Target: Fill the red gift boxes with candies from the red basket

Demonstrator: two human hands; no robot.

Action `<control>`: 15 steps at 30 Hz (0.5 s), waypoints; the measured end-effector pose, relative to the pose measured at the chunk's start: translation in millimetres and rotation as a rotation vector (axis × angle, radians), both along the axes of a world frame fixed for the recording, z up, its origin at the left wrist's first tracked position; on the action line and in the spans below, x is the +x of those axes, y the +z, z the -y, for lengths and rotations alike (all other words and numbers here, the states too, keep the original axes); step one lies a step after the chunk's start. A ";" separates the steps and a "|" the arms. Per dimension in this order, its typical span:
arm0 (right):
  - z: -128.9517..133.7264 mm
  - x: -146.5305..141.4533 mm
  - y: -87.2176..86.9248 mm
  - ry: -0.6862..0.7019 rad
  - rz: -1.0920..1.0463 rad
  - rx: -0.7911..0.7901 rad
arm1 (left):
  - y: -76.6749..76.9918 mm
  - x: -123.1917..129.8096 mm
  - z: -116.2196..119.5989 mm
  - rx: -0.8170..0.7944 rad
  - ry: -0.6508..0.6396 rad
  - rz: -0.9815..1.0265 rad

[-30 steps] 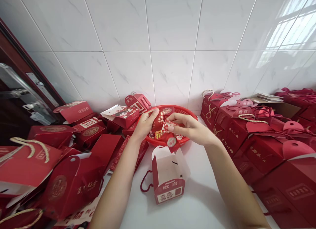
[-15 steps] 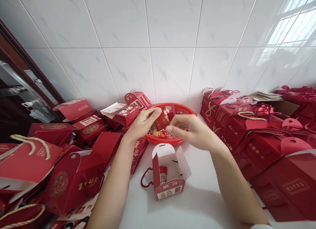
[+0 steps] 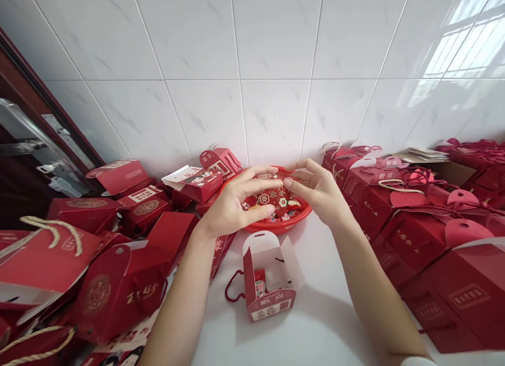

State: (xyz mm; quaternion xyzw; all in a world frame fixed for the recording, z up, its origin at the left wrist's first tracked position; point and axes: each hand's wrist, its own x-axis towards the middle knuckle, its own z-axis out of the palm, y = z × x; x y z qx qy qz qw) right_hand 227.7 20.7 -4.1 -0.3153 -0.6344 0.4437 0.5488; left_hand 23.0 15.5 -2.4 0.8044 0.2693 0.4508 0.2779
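Both hands are over a red plastic basket (image 3: pixel 272 229) holding several small wrapped sweets (image 3: pixel 286 217). My left hand (image 3: pixel 240 203) is above its left side with fingers stretched and thumb apart, open. Curved over the right side, my right hand (image 3: pixel 317 190) is open, its thumb close to a red item (image 3: pixel 272 196) with gold lettering and pale flowers; whether it touches it I cannot tell. In front of the basket stands an unlidded red gift box (image 3: pixel 272 303) with white inside and a dark red cord handle (image 3: pixel 233 287). A small red packet (image 3: pixel 260 283) lies in it.
Many red gift boxes (image 3: pixel 118 287) are heaped on the left, some with rope handles. Rows of closed red boxes (image 3: pixel 414 240) line the right side. A tiled wall (image 3: pixel 276 119) rises behind the white tabletop (image 3: pixel 315 324). A door handle (image 3: pixel 23 146) is at far left.
My left hand has opened and turned over the basket, no longer pinching the red packet. My right hand has lifted slightly and spread. The red item with flowers now shows between them.
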 end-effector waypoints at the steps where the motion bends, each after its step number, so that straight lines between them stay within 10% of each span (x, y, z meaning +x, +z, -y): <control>1: -0.1 1.7 0.3 0.002 0.007 0.013 | -1.2 -0.2 -1.6 -0.022 0.007 0.037; 11: 20.5 4.7 6.2 0.334 0.532 0.127 | 3.4 -32.3 -7.6 -0.319 0.139 -0.389; 15: 19.3 2.1 1.3 0.214 0.626 0.170 | -4.0 -43.8 -16.3 -0.340 0.238 -0.429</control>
